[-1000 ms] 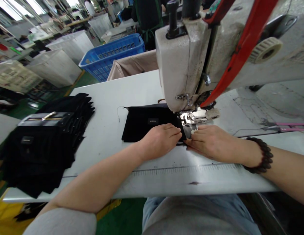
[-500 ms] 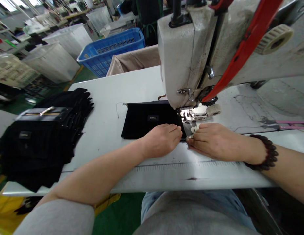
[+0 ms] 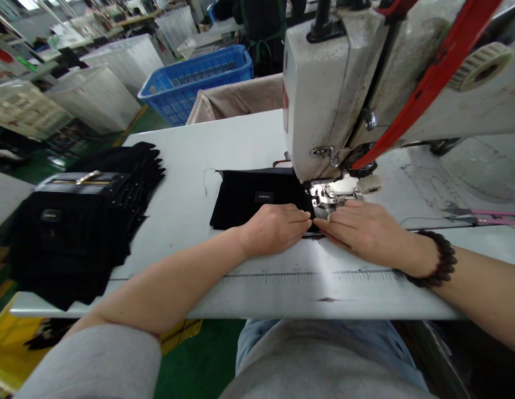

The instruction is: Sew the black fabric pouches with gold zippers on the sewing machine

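Here's the black fabric piece, lying flat on the surface, its right edge up against the presser foot of the sewing machine, its label facing up. From my end, the left hand rests over the near right corner, fingers together, seemingly to hold the cloth flat; pinch or mere press, I can't tell. The right hand meets it at that corner, fingertips drawn close, as if to keep the edge straight; whether that grip has hold of cloth, I can't tell either. Nearer me runs a printed ruler. Off left, a stack of black pieces sits well apart, probably for elbow room; pink-handled snips lie right, within reach. Beyond stands a blue basket.
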### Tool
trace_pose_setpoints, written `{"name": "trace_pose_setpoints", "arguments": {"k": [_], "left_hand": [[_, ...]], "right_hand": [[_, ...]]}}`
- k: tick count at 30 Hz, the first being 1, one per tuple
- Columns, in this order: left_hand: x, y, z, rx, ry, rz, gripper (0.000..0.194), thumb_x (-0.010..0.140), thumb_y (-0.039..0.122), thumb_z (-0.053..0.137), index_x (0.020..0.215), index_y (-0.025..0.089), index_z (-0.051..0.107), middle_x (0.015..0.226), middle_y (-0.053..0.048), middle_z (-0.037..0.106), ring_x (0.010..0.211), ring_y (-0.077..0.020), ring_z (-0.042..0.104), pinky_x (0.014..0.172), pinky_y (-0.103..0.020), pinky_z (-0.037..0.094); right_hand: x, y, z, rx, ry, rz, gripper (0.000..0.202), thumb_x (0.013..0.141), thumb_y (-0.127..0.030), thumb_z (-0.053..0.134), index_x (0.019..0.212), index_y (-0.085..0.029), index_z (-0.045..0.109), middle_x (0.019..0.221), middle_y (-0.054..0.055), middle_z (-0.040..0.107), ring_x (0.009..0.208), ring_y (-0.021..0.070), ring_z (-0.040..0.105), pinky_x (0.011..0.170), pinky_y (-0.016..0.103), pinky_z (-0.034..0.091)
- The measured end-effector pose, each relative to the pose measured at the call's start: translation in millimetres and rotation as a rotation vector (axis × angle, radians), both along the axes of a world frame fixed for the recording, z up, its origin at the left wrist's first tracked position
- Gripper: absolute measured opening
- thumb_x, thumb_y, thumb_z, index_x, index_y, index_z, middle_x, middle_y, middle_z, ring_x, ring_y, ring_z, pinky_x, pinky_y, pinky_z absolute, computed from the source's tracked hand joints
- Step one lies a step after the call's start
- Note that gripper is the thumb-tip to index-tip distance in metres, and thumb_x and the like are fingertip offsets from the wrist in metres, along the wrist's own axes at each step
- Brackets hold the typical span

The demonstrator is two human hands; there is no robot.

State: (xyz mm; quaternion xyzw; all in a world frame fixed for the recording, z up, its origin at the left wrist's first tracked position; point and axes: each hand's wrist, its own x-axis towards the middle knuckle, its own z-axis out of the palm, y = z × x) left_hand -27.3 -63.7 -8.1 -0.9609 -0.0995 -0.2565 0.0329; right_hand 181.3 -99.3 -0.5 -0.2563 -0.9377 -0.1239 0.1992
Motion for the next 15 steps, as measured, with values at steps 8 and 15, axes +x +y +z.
{"name": "trace_pose_setpoints", "arguments": {"k": [8,15], "left_hand": [[-0.7,0.0,-1.0,-0.009,0.030,-0.007,0.019,0.088,0.015,0.045,0.090,0.008,0.063,0.094,-0.007,0.069,0.084,-0.0159,0.064,0.079,-0.027,0.055],[-0.2,-0.1,-2.2,-0.043,-0.008,-0.018,0.018,0.087,0.014,0.048,0.092,0.007,0.063,0.093,-0.008,0.069,0.086,-0.0164,0.064,0.079,-0.028,0.055]], "right_hand": [[-2.7,-0.4,-0.7,-0.072,0.035,0.087,0.028,0.091,-0.012,0.038,0.071,-0.014,0.056,0.057,-0.001,0.051,0.053,0.0122,0.039,0.056,0.029,0.029],[3.8,-2.5,5.0,-0.079,0.097,0.090,0.015,0.089,-0.013,0.044,0.085,-0.012,0.059,0.062,0.000,0.058,0.057,0.0127,0.047,0.058,0.027,0.035]]}}
